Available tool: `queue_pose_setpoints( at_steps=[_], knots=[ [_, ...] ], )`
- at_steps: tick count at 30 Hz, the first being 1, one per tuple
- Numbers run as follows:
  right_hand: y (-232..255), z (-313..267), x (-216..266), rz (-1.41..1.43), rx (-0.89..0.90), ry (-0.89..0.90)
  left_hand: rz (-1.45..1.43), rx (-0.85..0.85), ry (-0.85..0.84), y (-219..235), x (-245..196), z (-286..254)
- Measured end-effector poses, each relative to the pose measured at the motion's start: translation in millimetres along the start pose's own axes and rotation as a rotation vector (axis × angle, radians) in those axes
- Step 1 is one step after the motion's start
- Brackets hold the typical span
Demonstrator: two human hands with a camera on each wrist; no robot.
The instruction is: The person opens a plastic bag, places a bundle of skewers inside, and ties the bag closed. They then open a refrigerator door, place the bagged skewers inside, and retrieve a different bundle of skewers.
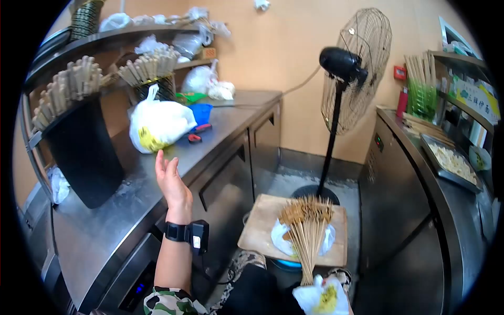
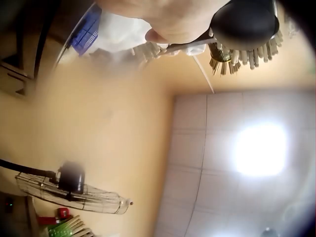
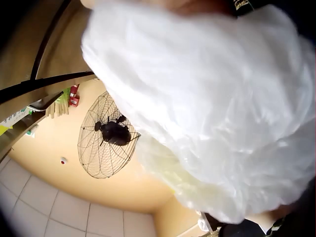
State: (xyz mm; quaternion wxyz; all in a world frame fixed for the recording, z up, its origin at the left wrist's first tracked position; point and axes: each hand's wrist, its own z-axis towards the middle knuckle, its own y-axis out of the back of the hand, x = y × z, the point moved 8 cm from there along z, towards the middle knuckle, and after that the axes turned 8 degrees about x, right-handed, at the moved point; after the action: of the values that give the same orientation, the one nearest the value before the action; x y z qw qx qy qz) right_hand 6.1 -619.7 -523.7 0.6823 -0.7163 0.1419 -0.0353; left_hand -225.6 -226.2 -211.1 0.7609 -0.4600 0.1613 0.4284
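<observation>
My left hand [image 1: 174, 186] is raised over the counter's edge with its fingers extended and nothing in them. Its fingertips come just below a stuffed white plastic bag [image 1: 164, 119] with a yellow label, which stands on the counter. In the left wrist view the hand [image 2: 173, 19] overlaps that bag [image 2: 121, 32]. My right hand is mostly hidden behind a crumpled white plastic bag [image 1: 321, 298] that it holds low in front of me; this bag [image 3: 207, 94] fills much of the right wrist view. Beside it lie the bare ends of a bundle of food skewers [image 1: 308, 231].
The skewers' loaded ends lie on a wooden board [image 1: 257, 231] near the floor. A black bin of sticks [image 1: 84, 152], a blue basket [image 1: 201, 114] and red-handled scissors [image 1: 195, 138] stand on the left counter. A fan [image 1: 341, 73] is ahead; a metal tray of food [image 1: 451, 163] sits right.
</observation>
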Motion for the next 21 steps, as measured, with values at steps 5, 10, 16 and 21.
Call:
queue_pose_setpoints(
  at_steps=[5,10,16,21],
  knots=[
    [-48.2,17.8,7.0,-0.783,-0.095,0.181,0.115,0.898,0.460,-67.7,44.7,-149.2],
    [-59.4,48.1,-3.2,-1.044,-0.149,0.174,0.039,1.304,1.175,-16.9,131.0,-313.9],
    [-80.1,66.0,-4.9,-1.900,-0.061,0.443,-0.100,1.023,1.372,21.1,170.7,-341.1],
    [-87.5,42.1,54.6,-1.485,-0.208,0.767,0.176,0.802,0.893,46.3,174.1,-271.8]
  ],
)
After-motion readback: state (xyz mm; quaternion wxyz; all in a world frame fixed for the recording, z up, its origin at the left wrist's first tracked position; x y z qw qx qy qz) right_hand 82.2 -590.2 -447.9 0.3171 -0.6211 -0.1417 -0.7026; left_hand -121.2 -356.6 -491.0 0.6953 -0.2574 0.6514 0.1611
